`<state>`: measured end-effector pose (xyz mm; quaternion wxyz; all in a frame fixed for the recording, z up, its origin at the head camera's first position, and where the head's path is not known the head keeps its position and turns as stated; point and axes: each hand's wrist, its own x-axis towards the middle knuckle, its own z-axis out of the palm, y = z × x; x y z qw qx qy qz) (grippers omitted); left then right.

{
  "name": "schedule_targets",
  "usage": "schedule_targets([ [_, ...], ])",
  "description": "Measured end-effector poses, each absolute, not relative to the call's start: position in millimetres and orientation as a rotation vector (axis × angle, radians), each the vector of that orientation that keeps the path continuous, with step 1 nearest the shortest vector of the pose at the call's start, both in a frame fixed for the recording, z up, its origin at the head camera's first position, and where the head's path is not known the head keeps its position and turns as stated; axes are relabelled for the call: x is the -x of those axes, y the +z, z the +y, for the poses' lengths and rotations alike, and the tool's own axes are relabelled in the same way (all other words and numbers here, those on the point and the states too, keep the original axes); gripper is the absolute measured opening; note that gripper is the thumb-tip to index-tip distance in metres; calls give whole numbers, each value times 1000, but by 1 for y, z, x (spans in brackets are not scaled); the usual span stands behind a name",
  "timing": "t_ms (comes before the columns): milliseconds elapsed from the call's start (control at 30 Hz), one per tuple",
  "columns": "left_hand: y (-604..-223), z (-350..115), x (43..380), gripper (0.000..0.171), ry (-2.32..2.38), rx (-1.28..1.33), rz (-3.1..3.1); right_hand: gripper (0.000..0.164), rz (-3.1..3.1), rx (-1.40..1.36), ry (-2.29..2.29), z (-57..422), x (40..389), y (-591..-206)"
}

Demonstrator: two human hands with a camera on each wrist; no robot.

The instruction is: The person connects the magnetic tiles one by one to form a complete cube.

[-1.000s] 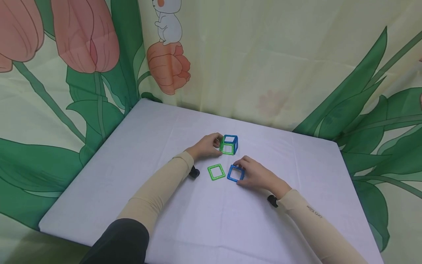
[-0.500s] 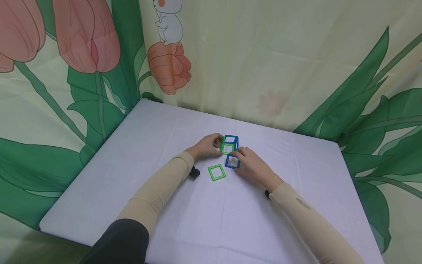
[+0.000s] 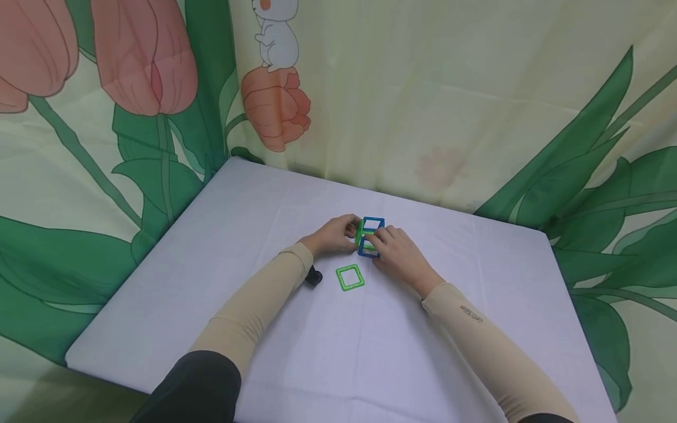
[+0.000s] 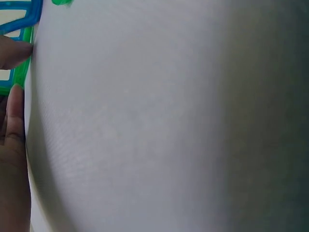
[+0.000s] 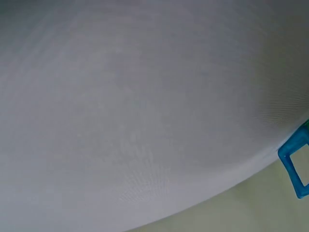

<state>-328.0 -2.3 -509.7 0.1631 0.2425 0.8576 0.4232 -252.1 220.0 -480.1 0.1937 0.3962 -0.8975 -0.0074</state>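
A small open-framed box of blue and green magnetic tiles (image 3: 360,232) stands near the middle of the table. My left hand (image 3: 333,236) grips its left green side, thumb in front and fingers behind. With my right hand (image 3: 404,258) I pinch a blue square magnetic tile (image 3: 368,255), which overlaps the front of the box in the head view. The left wrist view has the blue tile (image 4: 24,21) at its upper left corner, above the left hand (image 4: 14,130). At the right wrist view's right edge a blue frame (image 5: 289,150) shows, the hand itself out of sight.
A loose green square magnetic tile (image 3: 340,279) lies flat in front of the box, between the forearms. White cloth covers the table (image 3: 312,352). Behind it hangs a curtain (image 3: 423,117) printed with flowers and a rabbit. A black wrist camera (image 3: 314,276) sits under the left wrist.
My right hand has carried the blue tile away from me and slightly left, from beside the green tile up to the box front. The left hand keeps its hold on the box.
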Motion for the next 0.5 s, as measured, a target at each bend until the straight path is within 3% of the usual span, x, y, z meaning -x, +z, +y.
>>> schedule_targets([
  [500, -508, -4, 330, 72, 1199, -732, 2418, 49, -2496, -1061, -245, 211, 262, -472],
])
